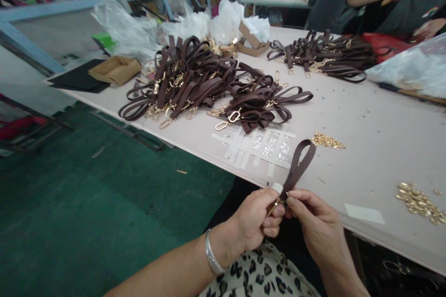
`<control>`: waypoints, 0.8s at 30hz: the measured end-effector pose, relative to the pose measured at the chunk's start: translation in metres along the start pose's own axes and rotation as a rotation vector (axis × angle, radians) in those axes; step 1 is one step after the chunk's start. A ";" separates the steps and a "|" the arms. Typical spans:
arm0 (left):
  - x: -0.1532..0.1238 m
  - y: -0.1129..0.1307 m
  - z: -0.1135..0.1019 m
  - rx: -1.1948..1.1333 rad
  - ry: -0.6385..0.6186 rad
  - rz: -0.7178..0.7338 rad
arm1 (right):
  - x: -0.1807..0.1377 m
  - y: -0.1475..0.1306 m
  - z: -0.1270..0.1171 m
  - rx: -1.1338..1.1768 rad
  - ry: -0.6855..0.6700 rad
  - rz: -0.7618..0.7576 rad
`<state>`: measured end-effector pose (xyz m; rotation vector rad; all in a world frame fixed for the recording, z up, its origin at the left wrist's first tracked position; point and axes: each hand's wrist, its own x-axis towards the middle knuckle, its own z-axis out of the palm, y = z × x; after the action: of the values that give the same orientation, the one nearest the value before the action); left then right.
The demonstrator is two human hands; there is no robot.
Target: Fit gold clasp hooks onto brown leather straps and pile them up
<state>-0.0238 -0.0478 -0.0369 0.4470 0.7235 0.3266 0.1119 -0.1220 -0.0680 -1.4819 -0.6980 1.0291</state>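
Observation:
A brown leather strap loop (300, 161) rises from between my two hands in front of the table edge. My left hand (256, 217), with a taped thumb and a silver bracelet on the wrist, pinches the strap's lower end and a small gold clasp (272, 206). My right hand (315, 222) is closed on the same end from the right, fingertips touching the left hand's. On the table beyond lie strips of clear tape (259, 144) holding small shiny parts.
A pale table (365, 116) carries big heaps of brown straps with gold clasps (195, 83), another heap (324, 55) farther right, gold fittings (420, 202), a small gold pile (326, 140), cardboard boxes (114, 69) and plastic bags. Other people work at the far right. Green floor lies left.

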 end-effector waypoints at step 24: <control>-0.001 0.000 0.004 0.346 -0.095 0.173 | -0.001 -0.030 -0.046 -0.249 0.104 -0.222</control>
<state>-0.0214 -0.0495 -0.0334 0.8508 0.6510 0.3404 0.1563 -0.1388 -0.0402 -1.6165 -0.9178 0.7098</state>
